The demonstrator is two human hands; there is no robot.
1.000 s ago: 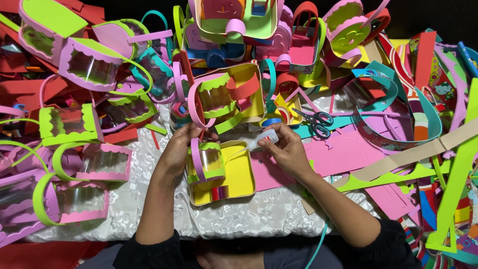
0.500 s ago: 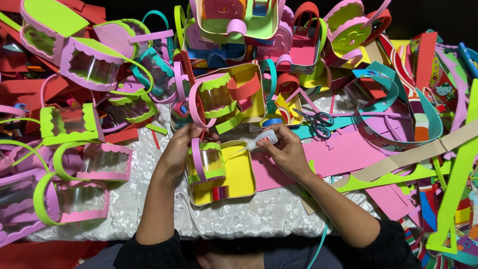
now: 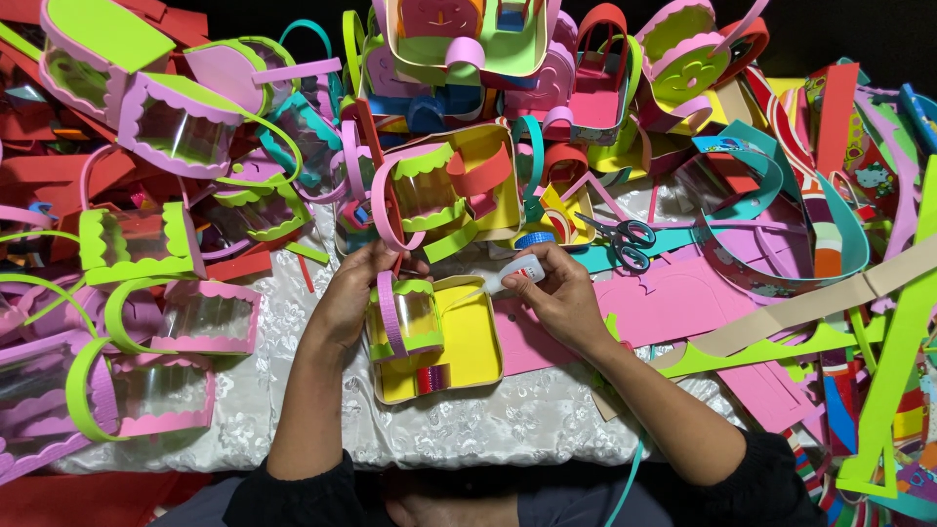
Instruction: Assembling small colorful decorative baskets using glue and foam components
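While foam crafts are crowding every counter edge, the left hand is gripping a small clear-windowed foam basket and the right hand is pinching a glue bottle beside it, both unmoved since earlier.

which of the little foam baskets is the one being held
The yellow basket with the purple handle and green scalloped trim, at centre: the left hand grips it; the others lie untouched around it.

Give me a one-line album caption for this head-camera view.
Left hand steadies a yellow foam basket while right hand aims a small glue bottle at it, amid colourful foam baskets.
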